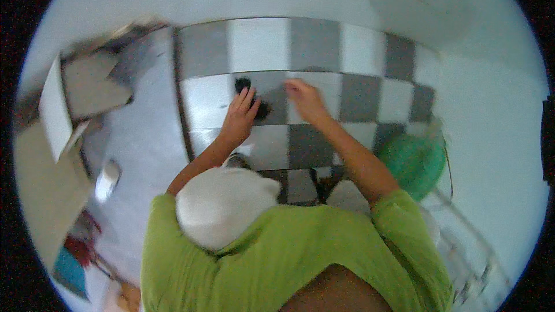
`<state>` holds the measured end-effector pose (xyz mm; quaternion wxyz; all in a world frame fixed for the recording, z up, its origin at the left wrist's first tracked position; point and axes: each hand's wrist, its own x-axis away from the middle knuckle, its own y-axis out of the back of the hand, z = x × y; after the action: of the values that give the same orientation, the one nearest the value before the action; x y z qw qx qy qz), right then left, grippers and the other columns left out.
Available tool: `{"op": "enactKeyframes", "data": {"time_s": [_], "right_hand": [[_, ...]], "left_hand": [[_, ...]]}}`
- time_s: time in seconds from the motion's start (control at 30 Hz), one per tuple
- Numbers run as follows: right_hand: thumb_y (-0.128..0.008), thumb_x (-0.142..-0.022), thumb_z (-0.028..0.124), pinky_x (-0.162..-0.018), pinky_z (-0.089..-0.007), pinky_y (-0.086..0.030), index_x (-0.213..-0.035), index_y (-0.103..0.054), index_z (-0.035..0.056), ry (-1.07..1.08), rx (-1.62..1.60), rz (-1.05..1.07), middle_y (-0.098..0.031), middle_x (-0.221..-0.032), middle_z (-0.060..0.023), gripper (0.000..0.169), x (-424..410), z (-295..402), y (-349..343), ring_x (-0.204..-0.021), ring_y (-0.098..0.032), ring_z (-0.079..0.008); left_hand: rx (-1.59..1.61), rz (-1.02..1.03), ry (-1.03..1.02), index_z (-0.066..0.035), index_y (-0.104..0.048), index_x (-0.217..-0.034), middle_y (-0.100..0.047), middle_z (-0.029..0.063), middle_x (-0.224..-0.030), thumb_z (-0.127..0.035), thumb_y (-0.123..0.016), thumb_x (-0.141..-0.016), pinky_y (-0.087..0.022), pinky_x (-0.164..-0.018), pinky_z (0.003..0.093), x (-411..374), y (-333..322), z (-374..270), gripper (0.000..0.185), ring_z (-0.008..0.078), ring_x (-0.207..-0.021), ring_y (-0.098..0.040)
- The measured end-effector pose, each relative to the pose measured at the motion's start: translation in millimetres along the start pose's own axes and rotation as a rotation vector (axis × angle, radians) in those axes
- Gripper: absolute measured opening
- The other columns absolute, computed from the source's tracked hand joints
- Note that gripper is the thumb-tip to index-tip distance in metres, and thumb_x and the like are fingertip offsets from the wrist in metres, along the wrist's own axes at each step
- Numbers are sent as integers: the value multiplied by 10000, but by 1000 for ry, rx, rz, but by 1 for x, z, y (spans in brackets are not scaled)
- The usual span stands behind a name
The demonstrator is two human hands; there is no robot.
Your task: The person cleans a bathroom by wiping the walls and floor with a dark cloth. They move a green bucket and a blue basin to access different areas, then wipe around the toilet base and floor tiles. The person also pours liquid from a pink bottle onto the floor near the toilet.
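My left hand (239, 117) reaches down over a black object (262, 111), its fingers lying across it. A dark fuzzy patch (243, 84) shows beyond the fingertips; whether it belongs to the same object is unclear. The hand covers the part between, so its grip cannot be judged. To the right, my right hand (307, 100) hovers apart from the black object with its fingers curled in. Blur hides whether anything thin is between those fingertips. Beneath both hands is a grey-and-white checkered tile floor (314, 43).
A green rounded container (412, 164) stands on the right near the pale wall (485, 108). At left, cardboard pieces (93, 82) lie on a grey surface (143, 95), with a white object (107, 181) nearer me. My light-clothed knee (225, 208) is below my left forearm.
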<state>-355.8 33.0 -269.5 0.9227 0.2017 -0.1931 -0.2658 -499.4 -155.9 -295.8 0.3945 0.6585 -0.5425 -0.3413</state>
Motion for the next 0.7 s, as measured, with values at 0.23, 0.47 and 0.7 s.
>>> {"op": "enactKeyframes", "data": {"time_s": [0.23,0.47,0.7], "right_hand": [[-511,-830,121,-708,-469,-471,-985,-558,71,111,85,-90,-616,-883,-169,170,8,21,3,-835,-598,-369],[-440,-857,172,-752,-478,-465,-1003,-564,61,94,542,239,-612,-923,-188,222,-4,65,119,-891,-586,-378],[-476,-907,222,-749,-321,-479,-1110,-573,61,-290,662,-205,-636,-976,-93,277,149,52,360,-856,-609,-208]], "left_hand": [[-76,-13,266,21,-542,-1089,-476,193,-1240,40,-479,-741,-377,-954,452,-70,29,53,354,379,-1105,-475],[243,147,193,-21,-535,-1183,-541,192,-1204,33,-450,-742,-404,-967,390,-85,32,37,453,366,-1136,-499],[760,383,259,60,-575,-1087,-625,76,-904,2,-433,-762,-447,-716,250,-181,97,-22,360,140,-765,-556]]}}
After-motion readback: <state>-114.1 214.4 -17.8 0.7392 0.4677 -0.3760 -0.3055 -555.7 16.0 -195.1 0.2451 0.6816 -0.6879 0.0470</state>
